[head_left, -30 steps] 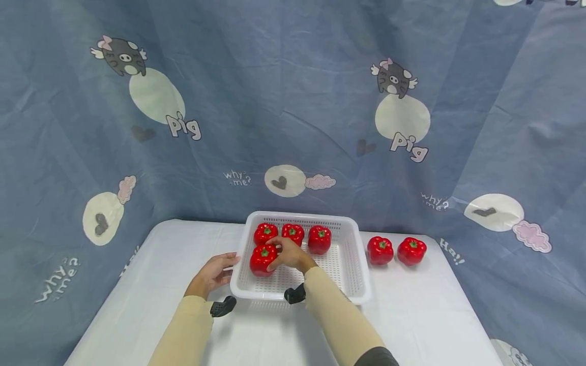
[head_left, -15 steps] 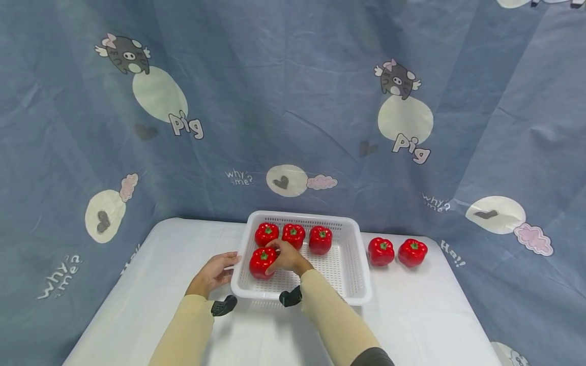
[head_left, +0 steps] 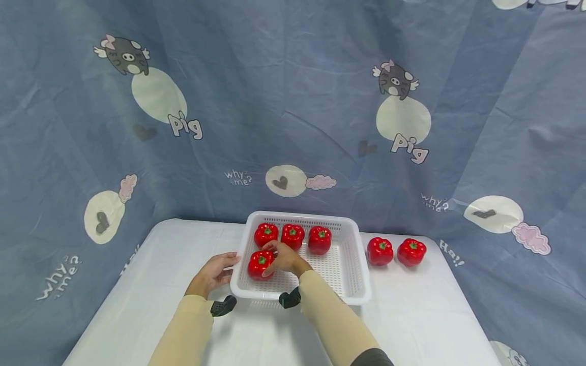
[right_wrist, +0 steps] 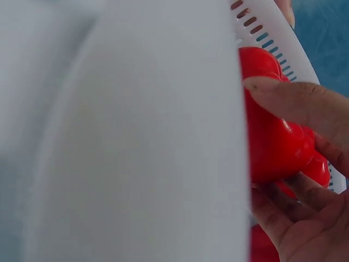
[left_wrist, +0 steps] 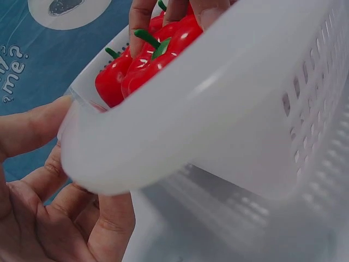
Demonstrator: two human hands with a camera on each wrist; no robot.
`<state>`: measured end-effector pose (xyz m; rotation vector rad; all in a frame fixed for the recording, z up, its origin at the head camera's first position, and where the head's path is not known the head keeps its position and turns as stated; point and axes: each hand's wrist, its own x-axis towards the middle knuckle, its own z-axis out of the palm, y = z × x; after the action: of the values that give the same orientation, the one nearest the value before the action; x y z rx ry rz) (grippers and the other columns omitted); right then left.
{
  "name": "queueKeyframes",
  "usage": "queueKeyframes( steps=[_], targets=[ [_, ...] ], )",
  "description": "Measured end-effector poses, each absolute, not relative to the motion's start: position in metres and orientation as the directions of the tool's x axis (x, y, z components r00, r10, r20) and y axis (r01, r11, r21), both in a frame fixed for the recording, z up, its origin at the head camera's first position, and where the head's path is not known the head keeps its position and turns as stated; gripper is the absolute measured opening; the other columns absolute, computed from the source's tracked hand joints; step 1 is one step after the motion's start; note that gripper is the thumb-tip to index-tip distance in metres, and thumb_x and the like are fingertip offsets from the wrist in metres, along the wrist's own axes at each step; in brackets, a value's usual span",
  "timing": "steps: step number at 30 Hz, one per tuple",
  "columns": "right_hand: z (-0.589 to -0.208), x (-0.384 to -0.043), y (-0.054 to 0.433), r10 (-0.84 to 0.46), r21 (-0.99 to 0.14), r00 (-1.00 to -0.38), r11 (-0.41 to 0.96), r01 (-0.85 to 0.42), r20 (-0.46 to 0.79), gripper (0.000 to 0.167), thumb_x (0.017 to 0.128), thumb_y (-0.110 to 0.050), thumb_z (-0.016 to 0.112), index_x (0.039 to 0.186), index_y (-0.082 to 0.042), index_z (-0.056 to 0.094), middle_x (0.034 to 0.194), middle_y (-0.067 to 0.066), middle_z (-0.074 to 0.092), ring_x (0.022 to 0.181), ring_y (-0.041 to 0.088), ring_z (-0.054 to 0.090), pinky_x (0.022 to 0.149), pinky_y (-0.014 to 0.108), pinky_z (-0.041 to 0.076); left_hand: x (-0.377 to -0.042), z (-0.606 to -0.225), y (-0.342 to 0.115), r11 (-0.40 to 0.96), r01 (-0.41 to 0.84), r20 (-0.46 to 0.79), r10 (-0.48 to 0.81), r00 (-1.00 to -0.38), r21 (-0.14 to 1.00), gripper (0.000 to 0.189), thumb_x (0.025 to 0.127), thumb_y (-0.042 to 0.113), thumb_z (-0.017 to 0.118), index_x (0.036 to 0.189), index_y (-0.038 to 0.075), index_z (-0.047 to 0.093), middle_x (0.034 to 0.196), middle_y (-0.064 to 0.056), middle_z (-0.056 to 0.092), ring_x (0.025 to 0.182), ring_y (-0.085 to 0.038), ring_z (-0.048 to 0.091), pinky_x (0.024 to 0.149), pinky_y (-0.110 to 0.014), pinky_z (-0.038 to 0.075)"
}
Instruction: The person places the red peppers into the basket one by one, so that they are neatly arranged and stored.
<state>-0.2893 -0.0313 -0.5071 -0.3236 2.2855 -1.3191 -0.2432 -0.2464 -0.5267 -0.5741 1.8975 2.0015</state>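
A white perforated plastic basket [head_left: 345, 298] stands on the table. My right hand [head_left: 286, 257] is inside it and grips a red bell pepper [head_left: 257, 265] at the front left. In the right wrist view the thumb lies across that pepper's side and the fingers pass beneath or behind it; the near basket wall hides part of it. At the basket's left edge my left hand [head_left: 214, 273] holds the rim [left_wrist: 117, 158], thumb and fingers on either side of it. A row of further red bell peppers [head_left: 293, 235] lies along the basket's back.
Two more red bell peppers [head_left: 396, 251] sit on the white-covered table [head_left: 421, 305], right of the basket. A blue printed curtain [head_left: 284, 127] hangs behind the table and round its sides.
My right hand and the gripped bell pepper have shifted slightly left and toward the basket's front. The left hand stays at the rim.
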Motion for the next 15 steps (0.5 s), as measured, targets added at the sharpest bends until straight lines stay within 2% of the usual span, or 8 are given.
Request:
queueKeyframes(
  steps=[11,15],
  targets=[
    [-0.503,-0.289,-0.017,-0.453,-0.890,-0.855,0.456,0.018,-0.250,0.060,0.069,-0.008,0.085,0.123,-0.013,0.057,0.123,0.006,0.058,0.113,0.028,0.050,0.087,0.040,0.055,-0.245,-0.525,-0.245,-0.051,-0.498,-0.500,-0.023,-0.866,0.865,0.051,0.094,0.024,0.063,0.138,0.004,0.048,0.140,-0.021,0.046,0.115,-0.036,0.054,0.091,-0.046,0.052],
    [-0.503,-0.291,-0.006,-0.442,-0.901,-0.869,0.433,0.011,-0.223,0.056,0.070,-0.008,0.084,0.120,-0.011,0.059,0.125,0.011,0.059,0.116,0.030,0.052,0.091,0.041,0.053,-0.245,-0.525,-0.246,-0.049,-0.506,-0.507,-0.022,-0.862,0.861,0.052,0.094,0.024,0.063,0.139,0.004,0.047,0.141,-0.022,0.044,0.117,-0.037,0.053,0.092,-0.046,0.052]
  ],
)
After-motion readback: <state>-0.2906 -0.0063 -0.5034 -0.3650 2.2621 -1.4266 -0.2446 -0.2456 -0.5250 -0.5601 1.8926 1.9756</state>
